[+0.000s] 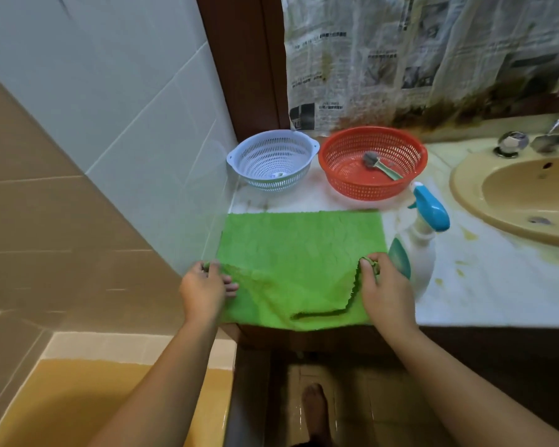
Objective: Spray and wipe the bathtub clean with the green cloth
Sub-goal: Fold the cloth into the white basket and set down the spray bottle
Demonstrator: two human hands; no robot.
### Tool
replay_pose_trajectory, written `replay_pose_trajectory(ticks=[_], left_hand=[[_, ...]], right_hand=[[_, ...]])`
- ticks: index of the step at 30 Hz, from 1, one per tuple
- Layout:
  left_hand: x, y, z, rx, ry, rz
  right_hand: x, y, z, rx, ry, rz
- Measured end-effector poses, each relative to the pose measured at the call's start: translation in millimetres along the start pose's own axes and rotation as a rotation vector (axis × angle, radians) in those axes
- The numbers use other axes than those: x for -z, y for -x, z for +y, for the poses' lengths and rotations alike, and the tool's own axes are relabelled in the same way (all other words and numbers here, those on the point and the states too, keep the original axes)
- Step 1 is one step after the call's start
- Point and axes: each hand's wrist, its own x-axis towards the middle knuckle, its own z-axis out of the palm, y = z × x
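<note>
Progress nil: your left hand and right hand each pinch green cloth corners; spray bottle untouched, bathtub apparently unwiped.

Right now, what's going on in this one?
A person stands at a bathroom counter. The left grip and right grip each pinch a near corner of the green cloth, which lies spread on the counter with its near edge lifted and folding over. The spray bottle stands untouched just right of the cloth. Neither grip is at the bathtub, lower left.
</note>
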Motion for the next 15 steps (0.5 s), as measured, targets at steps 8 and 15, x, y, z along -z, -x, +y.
replay_pose_trajectory(ticks=[8, 15], left_hand=[[-82, -106, 2, 0.104, 0.126, 0.078], [-125, -168, 8, 0.145, 0.073, 0.085]], right_hand=[[-64, -101, -5, -0.138, 0.064, 0.141], [-85, -173, -1, -0.350, 0.185, 0.280]])
